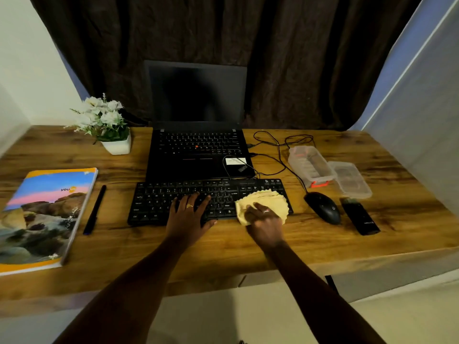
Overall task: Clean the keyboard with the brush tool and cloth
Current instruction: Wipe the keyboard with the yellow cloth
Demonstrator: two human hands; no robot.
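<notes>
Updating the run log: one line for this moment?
step: wiping | right hand: grips cloth on keyboard right end | left hand: flat on keyboard

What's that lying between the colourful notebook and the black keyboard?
A dark pen, lying on the wooden desk, touching neither the notebook nor the keyboard; the head view shows it.

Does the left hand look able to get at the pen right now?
Probably yes: the left hand rests flat on the keyboard, holding nothing, and nothing stands between it and the pen.
</notes>
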